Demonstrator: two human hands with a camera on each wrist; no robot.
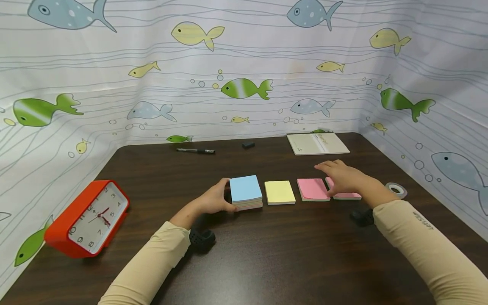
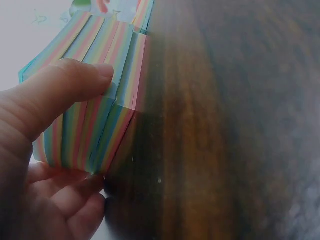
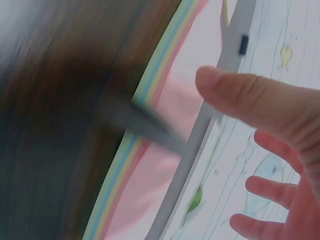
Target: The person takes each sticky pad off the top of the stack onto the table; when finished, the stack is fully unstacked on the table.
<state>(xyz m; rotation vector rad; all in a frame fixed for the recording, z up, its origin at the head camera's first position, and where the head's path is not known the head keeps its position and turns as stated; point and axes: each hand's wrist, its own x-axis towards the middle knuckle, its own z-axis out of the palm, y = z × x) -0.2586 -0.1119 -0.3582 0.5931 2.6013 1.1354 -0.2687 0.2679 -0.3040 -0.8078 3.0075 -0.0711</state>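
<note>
Four sticky-note pads lie in a row on the dark wooden table [image 1: 274, 254]. My left hand [image 1: 218, 198] grips the left side of the thick blue-topped block [image 1: 245, 189]. In the left wrist view my thumb [image 2: 75, 85] presses the block's striped multicolour edge [image 2: 107, 115], with the fingers curled below. To the right of the block lie a yellow pad [image 1: 279, 192] and a pink pad [image 1: 312, 188]. My right hand [image 1: 341, 174] rests flat, fingers straight, over a second pink pad [image 1: 346, 195]. The blurred right wrist view shows spread fingers [image 3: 270, 187] above a pink pad [image 3: 160, 175].
A red alarm clock [image 1: 89, 218] leans at the left edge. A black pen [image 1: 195, 150], a small black block [image 1: 248, 145] and a beige notebook [image 1: 317, 143] lie at the back. A tape roll [image 1: 396, 189] sits at the right. Fish-print curtains [image 1: 244, 63] enclose the table.
</note>
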